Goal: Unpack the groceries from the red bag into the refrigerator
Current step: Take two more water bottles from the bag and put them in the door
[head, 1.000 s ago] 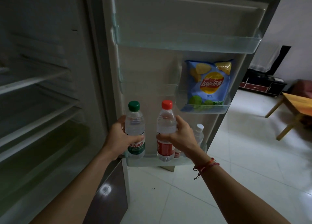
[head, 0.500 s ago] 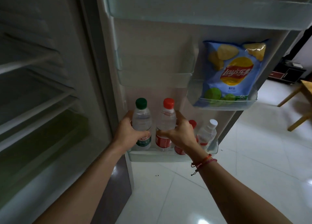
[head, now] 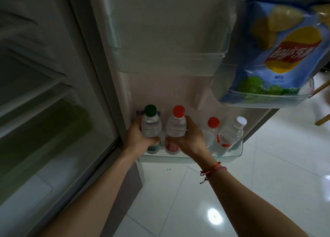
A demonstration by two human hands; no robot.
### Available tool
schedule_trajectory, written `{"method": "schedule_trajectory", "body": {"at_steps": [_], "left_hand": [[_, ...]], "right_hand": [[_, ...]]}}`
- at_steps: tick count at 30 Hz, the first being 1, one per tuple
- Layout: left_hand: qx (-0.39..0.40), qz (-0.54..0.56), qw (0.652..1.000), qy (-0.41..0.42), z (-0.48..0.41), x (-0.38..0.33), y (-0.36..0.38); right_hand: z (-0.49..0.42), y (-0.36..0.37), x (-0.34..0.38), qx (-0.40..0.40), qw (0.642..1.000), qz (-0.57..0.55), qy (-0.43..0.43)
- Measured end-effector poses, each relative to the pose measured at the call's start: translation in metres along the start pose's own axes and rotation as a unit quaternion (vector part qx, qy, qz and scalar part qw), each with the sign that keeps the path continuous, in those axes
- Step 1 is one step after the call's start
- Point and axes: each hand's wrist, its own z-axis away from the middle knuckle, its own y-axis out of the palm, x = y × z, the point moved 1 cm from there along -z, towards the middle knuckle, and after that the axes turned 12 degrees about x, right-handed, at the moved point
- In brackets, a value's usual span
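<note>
The refrigerator door (head: 160, 31) is seen open, and it is taken here as the landmark. Its inner side fills the upper middle of the view. The dim refrigerator compartment (head: 44, 93) with its shelves is seen to the left of the door, and the white tiled floor (head: 250, 183) lies below the door.

In the right middle bin of the door a blue chip bag (head: 278, 47) is kept upright. The word "Lay's" is read on its red and yellow logo, followed by characters that cannot be read clearly. Potato chips and green lime slices are printed on it, and "50" is seen near its lower edge.

In the bottom door bin (head: 234, 153) four water bottles are seen. The green-capped bottle (head: 151, 127) stands at the left end and carries a green label whose writing is too blurred to be read. It is gripped around its body by the left hand (head: 136, 140). Just beside it, the red-capped bottle (head: 176, 127) with a red label is gripped by the right hand (head: 191, 142), the fingers closed around it. Both arms are stretched forward, and a red string bracelet (head: 212, 170) is worn on the right wrist. Further right in the bin, a second red-capped bottle (head: 211, 129) and a white-capped bottle (head: 230, 135), which is tilted, are seen.
</note>
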Motion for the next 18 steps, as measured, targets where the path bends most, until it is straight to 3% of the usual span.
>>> {"method": "schedule_trajectory", "body": {"at_steps": [18], "left_hand": [[-0.006, 0.012, 1.0, -0.013, -0.016, 0.033, 0.011]], "right_hand": [[-0.009, 0.012, -0.019, 0.019, 0.999, 0.0, 0.028]]}}
